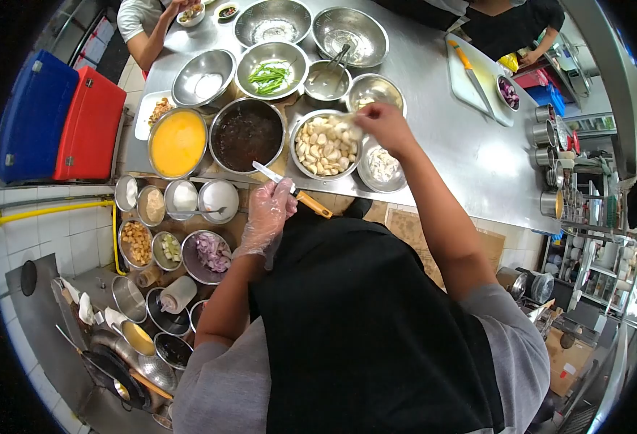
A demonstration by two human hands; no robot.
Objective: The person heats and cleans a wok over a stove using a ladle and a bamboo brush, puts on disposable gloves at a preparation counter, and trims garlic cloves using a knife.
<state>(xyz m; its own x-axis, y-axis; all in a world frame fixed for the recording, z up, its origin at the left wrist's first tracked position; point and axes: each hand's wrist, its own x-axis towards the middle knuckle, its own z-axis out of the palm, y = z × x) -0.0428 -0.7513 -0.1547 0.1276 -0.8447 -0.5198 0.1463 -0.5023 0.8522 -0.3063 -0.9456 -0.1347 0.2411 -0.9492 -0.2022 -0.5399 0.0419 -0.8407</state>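
Note:
My left hand (264,217), in a clear plastic glove, is closed around a small knife (313,203) with a yellow-and-black handle. Its pale blade points up and left toward the bowl of dark liquid (248,135). Bare and pinched, my right hand (386,129) is over the right side of a metal bowl of garlic cloves (325,147). From its fingers hangs a thin, see-through plastic glove (344,124), partly blurred. Just below that hand stands a smaller bowl of pale peeled cloves (382,166).
Bowls of yellow liquid (178,143) and green vegetable strips (269,77) stand among metal bowls. A large knife (472,78) lies on a white cutting board (463,58). Chopped purple onion (213,252) is on the lower left. Other people's arms (145,47) show at the far side.

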